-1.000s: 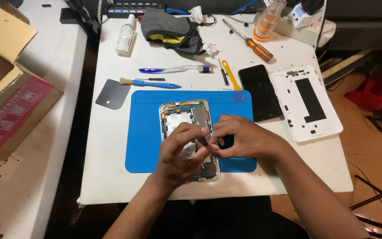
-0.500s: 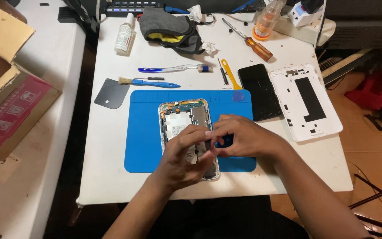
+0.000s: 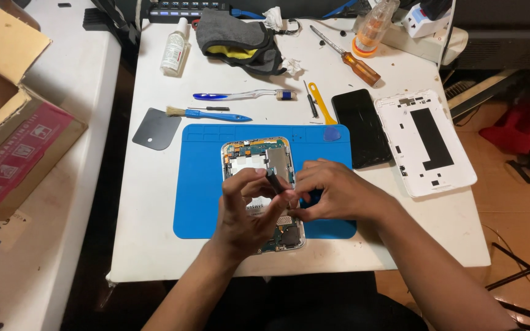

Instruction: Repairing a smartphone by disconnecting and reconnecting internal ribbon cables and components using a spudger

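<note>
An opened tablet (image 3: 259,156) with its circuit board and battery exposed lies on a blue work mat (image 3: 207,178). My left hand (image 3: 246,211) rests over the tablet's lower half, thumb and fingers pinching a small dark tool or strip (image 3: 274,182) above the board. My right hand (image 3: 332,193) meets it from the right, fingertips closed on the same small piece. What lies under the hands is hidden.
The tablet's white back cover (image 3: 427,141) and black screen panel (image 3: 360,125) lie right of the mat. Behind it are a blue brush (image 3: 213,114), toothbrush (image 3: 243,95), yellow pry tool (image 3: 321,104), screwdriver (image 3: 354,61), grey scraper (image 3: 156,129), bottle (image 3: 175,46). A cardboard box (image 3: 7,122) stands left.
Both hands have shifted slightly up the tablet, and the fingertips have drawn together around the small dark piece. The tablet and tools have stayed in place.
</note>
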